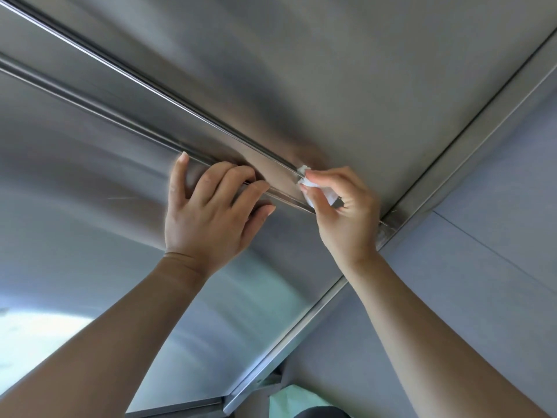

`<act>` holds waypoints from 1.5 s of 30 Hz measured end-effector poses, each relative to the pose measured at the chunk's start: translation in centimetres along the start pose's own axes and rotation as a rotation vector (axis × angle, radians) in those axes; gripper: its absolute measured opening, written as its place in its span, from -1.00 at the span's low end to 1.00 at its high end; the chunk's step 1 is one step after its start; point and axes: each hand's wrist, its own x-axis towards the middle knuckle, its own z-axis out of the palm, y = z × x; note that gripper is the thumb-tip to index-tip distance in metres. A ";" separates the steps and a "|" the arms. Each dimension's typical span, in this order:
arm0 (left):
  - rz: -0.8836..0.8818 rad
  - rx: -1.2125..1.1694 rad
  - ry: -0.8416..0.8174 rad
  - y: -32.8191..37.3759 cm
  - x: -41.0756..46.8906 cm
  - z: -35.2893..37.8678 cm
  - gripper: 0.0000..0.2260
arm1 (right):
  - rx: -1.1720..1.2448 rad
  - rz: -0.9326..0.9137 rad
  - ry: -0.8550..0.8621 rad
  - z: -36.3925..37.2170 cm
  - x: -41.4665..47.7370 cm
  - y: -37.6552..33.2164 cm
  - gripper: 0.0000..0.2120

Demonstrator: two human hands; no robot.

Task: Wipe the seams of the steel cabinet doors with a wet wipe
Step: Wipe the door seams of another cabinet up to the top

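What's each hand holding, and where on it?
Right hand pinches the wet wipe by its lower end, tip at the seam. Left hand grips the door edge, fingers curled over it.

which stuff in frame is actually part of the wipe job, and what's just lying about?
In the job: wet wipe, pinched by the right hand at the seam; left hand gripping the door edge; steel cabinet doors.

Just there: grey wall; pale green thing at the bottom, unidentifiable.
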 end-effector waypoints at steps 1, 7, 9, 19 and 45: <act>0.000 -0.005 0.001 0.0 0.0 0.0 -0.78 | -0.001 0.010 0.007 -0.3 -0.2 0.3 -0.93; 0.002 -0.029 -0.010 0.0 0.2 -0.4 -0.78 | -0.118 0.152 0.021 -3.8 -2.6 3.6 -0.95; -0.003 -0.034 -0.014 0.0 0.3 -0.5 -0.78 | -0.130 0.172 0.004 -4.3 -2.7 3.9 -0.88; 0.114 -0.176 -0.095 4.5 -0.2 1.0 -0.77 | -0.105 0.047 -0.013 -2.8 -2.1 2.2 -0.90; 0.080 -0.085 -0.044 5.2 -0.4 2.0 -0.83 | -0.207 0.179 0.018 -5.0 -3.7 5.6 -0.95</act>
